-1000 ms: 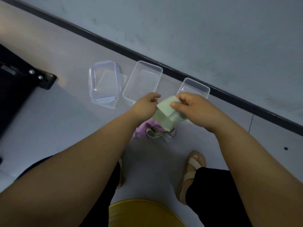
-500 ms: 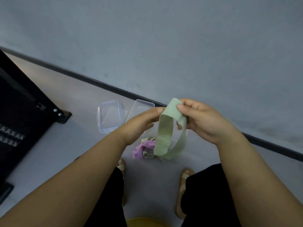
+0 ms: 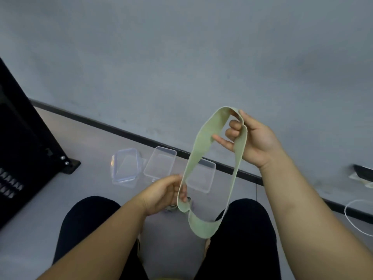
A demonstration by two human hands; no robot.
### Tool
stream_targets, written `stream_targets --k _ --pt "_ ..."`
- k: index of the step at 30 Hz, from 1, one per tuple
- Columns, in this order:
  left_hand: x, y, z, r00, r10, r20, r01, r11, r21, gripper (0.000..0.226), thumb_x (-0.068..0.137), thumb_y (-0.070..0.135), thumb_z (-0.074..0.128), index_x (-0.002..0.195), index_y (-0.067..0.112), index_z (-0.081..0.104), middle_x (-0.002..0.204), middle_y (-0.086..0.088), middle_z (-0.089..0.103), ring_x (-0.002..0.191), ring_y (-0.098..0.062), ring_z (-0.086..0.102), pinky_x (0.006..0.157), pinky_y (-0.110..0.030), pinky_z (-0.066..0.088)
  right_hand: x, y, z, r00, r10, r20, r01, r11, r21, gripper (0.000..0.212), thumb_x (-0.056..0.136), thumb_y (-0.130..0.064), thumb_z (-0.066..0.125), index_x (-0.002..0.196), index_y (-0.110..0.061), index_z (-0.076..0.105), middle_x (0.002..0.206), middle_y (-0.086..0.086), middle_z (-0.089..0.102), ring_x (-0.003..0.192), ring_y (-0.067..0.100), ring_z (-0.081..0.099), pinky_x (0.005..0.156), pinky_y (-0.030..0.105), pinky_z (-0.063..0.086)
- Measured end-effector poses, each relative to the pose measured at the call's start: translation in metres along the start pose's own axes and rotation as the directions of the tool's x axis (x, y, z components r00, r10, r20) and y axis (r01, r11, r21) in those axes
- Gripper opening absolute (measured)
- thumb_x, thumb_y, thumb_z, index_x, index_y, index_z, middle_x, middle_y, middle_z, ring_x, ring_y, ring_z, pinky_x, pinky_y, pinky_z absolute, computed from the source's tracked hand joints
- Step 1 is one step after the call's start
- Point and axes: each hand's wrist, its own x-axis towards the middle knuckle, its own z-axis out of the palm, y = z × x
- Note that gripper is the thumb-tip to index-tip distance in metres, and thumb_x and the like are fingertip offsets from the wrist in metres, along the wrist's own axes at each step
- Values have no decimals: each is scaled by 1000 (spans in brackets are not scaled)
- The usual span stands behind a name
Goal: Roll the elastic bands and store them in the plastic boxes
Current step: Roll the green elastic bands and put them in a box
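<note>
The green elastic band (image 3: pixel 202 142) hangs twisted, its top pinched by the right hand (image 3: pixel 256 142), its lower side seemingly gripped by the left hand (image 3: pixel 161 193), so I'd flatten it before rolling, with the plastic boxes (image 3: pixel 150 161) just beyond that left hand.

The grey floor (image 3: pixel 94 201) before me carries three clear plastic boxes (image 3: pixel 160 163) in a row (near the black skirting (image 3: pixel 121 131)); a white cord loop (image 3: pixel 345 215) lies to my right.
</note>
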Motion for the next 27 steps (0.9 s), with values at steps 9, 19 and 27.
stream_targets --k 9,19,27 --pt "-43 19 -55 979 205 9 -189 920 -343 42 40 22 93 75 11 72 74 -7 68 90 -26 69 84 -36 54 -6 23 -45 989 98 -111 -91 993 73 27 98 -23 35 94 -12 59 58 -3 56 47 8 53 49 19 50" --pt "-59 62 -67 979 69 -193 -59 997 56 23 72 -2 73 85 7 56 76 -10 68 60 -14 67 56 -23 57 -24 23 -69 990 99 -98 -115 978 -171 54 28 -20 96 75 -5 75 70 7 71 58 12 69 51 23 56" --pt "-48 75 -68 822 208 -530 64 891 450 3 96 13 51 93 13 50 85 -19 67 55 -21 69 53 -27 58 -18 29 -71 958 25 -284 -178 831 -526 9 84 -1 62 93 -1 62 78 6 71 63 11 70 53 18 54"
